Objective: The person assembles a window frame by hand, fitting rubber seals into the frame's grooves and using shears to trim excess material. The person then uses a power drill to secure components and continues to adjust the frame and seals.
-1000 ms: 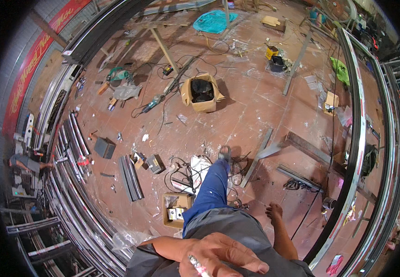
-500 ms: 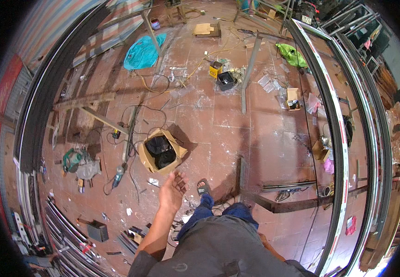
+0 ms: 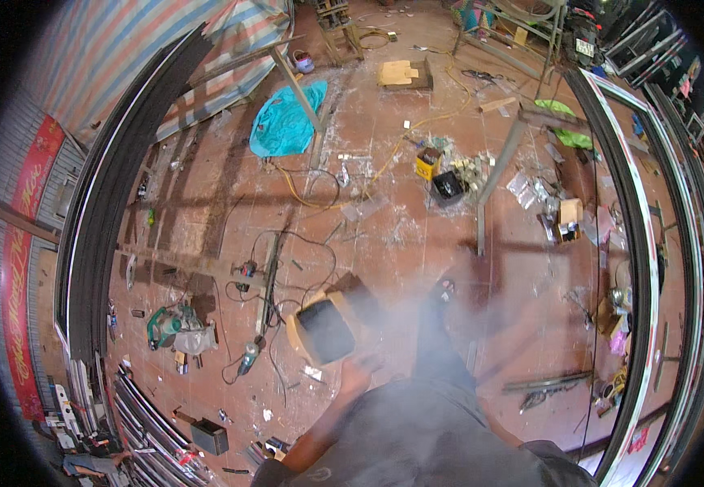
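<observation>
Gaping upward, the box (image 3: pixel 296 338) slants lengthwise forward-left; the hands' (image 3: pixel 357 376) openness and hold I cannot tell.

Red banner (image 3: pixel 16 276): is carrying large, looping gold letters, which are running lengthwise along the left wall.
White plate (image 3: pixel 585 48): is showing dark characters in the upper right, too small for reading.
Frame strip (image 3: pixel 651 325): is bearing red marks on white, too small for making out.
Grey shirt (image 3: pixel 401 438): is displaying a faint, rounded emblem near its lower left.
</observation>
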`<action>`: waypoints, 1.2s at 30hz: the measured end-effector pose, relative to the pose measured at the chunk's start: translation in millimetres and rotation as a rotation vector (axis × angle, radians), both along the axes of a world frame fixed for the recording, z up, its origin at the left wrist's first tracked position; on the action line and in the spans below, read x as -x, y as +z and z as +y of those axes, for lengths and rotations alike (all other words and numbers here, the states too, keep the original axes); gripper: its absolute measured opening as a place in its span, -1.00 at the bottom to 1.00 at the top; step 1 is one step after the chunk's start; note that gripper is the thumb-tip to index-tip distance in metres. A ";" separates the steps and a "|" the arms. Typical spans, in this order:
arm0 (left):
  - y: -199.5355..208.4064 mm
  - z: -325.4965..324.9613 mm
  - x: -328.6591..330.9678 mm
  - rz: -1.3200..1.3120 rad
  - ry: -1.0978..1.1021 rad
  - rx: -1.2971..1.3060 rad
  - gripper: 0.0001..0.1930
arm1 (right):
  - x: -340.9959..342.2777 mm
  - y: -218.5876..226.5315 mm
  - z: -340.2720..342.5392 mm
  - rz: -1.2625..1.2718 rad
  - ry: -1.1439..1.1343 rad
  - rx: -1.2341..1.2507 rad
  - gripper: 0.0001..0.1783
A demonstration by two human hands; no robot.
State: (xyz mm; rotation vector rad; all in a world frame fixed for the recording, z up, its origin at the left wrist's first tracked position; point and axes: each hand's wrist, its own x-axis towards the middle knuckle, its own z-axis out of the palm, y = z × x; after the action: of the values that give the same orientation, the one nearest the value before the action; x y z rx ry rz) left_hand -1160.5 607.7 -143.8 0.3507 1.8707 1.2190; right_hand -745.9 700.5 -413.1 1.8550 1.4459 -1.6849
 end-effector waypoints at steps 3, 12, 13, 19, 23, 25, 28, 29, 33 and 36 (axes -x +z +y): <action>-133.7 -34.3 60.9 0.435 -0.247 0.230 -0.77 | 16.1 -78.0 119.1 -0.104 0.632 -0.132 -0.52; -188.7 46.7 262.7 0.352 -0.279 0.670 -0.82 | 276.9 129.5 545.2 0.402 -0.497 -0.407 -0.62; -160.1 103.9 273.6 -0.188 0.354 0.513 -0.81 | 305.4 158.8 588.0 0.378 -0.431 -0.530 -0.60; -176.6 367.0 408.9 0.464 -0.276 0.508 -0.44 | 466.6 225.6 733.7 0.433 -0.246 -0.645 -0.68; -164.0 566.4 489.9 0.540 -0.500 0.218 -0.38 | 550.6 152.9 746.4 0.396 -0.176 -0.473 -0.67; -190.0 645.6 534.8 0.511 -0.661 0.252 -0.37 | 564.7 73.2 735.5 0.250 -0.173 -0.295 -0.68; -240.2 730.1 585.5 0.434 -0.843 0.287 -0.36 | 591.5 13.8 712.0 0.017 -0.336 0.041 -0.67; -256.5 746.5 599.4 0.416 -0.892 0.302 -0.36 | 613.7 5.3 718.7 -0.026 -0.347 0.110 -0.64; -326.5 753.6 624.1 0.355 -1.006 0.320 -0.39 | 682.5 -71.8 774.3 -0.149 -0.146 0.017 -0.56; -332.9 769.9 635.5 0.531 -1.133 0.365 -0.39 | 727.7 -169.4 839.7 -0.128 -0.180 -0.047 -0.50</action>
State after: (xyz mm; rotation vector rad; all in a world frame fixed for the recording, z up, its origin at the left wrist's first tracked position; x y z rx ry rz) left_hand -1795.9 1377.6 -476.7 1.3804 1.7658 0.0026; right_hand -1473.5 1540.2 -582.6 2.1332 1.3129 -1.5869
